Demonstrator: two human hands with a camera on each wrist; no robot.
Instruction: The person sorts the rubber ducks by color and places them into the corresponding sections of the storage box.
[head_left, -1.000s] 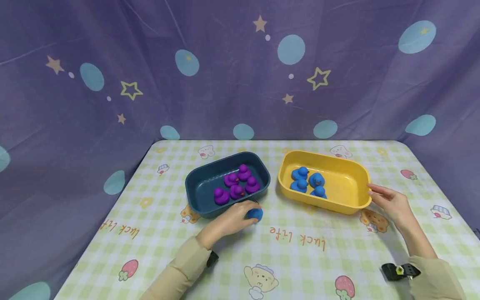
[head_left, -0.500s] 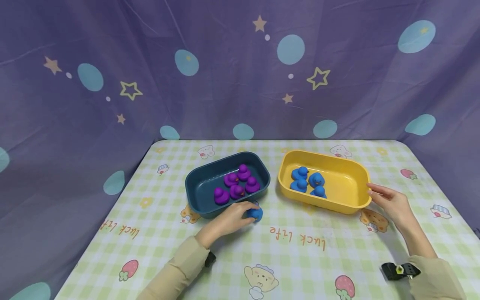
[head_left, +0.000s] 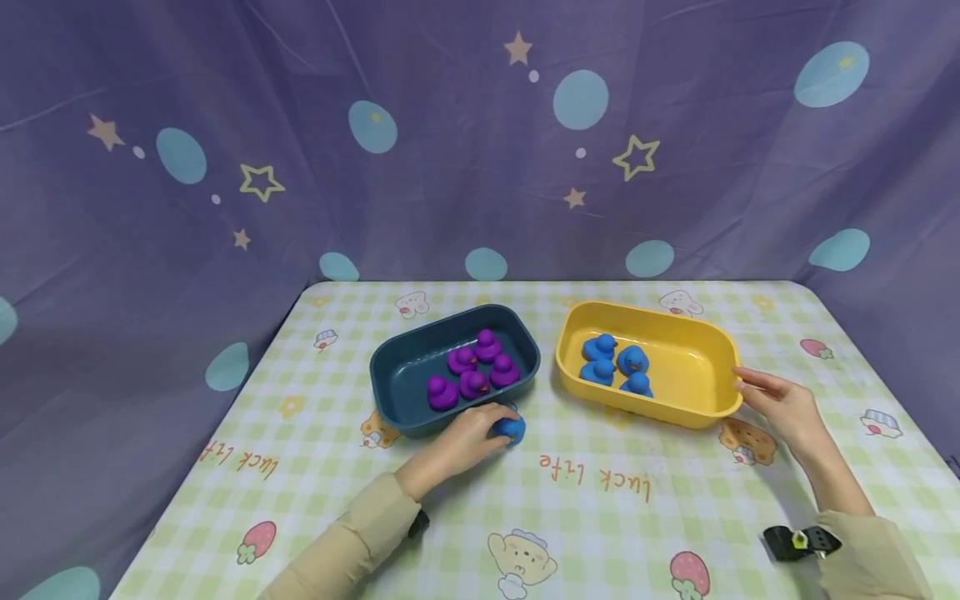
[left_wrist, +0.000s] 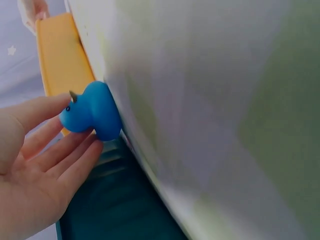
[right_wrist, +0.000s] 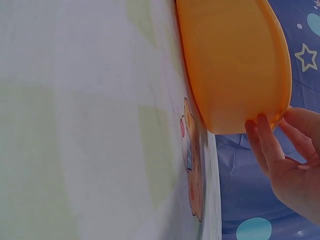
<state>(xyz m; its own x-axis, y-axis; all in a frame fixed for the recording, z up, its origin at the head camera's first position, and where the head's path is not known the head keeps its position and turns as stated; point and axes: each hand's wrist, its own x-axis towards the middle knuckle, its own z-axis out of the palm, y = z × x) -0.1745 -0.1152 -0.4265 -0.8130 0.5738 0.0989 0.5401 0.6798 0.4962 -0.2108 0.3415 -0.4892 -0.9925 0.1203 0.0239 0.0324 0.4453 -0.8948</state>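
My left hand [head_left: 472, 433] pinches a blue rubber duck [head_left: 510, 428] just in front of the dark teal bin [head_left: 405, 421]. In the left wrist view, the thumb lies on the head of the duck [left_wrist: 102, 110] by its beak, with fingertips against its other side. The duck's base is at the tablecloth. Several purple ducks [head_left: 474, 384] sit inside the teal bin. At the right, my right hand [head_left: 787, 412] touches the end of the yellow bin [head_left: 705, 329] with nearly straight fingers [right_wrist: 267, 137]. Several blue ducks [head_left: 633, 360] stand in that bin's left half.
Both bins stand side by side on a green-checked tablecloth [head_left: 600, 533], a narrow gap between them. A purple patterned curtain [head_left: 465, 200] hangs behind the table. Dark wrist straps [head_left: 798, 543] are at the sleeves.
The left hand and the blue duck stay almost in place, with only a slight shift of the left forearm. The right hand and both bins have not moved.
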